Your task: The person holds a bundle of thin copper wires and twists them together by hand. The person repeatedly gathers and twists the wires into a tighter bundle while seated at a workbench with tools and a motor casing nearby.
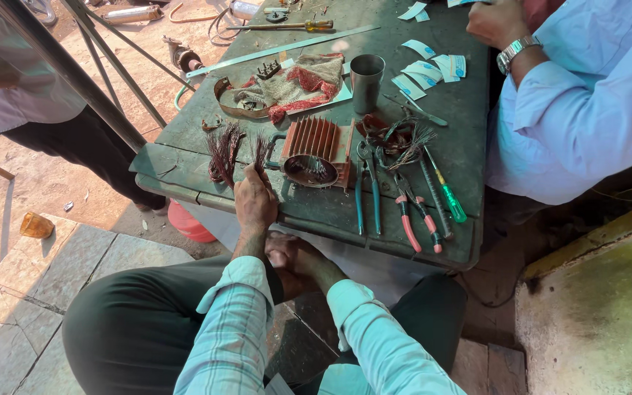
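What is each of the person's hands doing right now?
Left hand: closed on a tuft of dark reddish copper wire strands.
Right hand: below the green table's edge, loosely curled; holding anything cannot be told.

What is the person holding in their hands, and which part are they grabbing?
The left hand pinches a bundle of reddish copper wire at its lower end, strands fanning upward. The right hand rests below the table edge, seemingly holding nothing.

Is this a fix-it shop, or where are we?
Probably an open-air repair stall. A worn green metal table holds a finned orange motor casing, bundles of stripped reddish copper wire, and red-handled pliers. The left hand grips a wire bundle.
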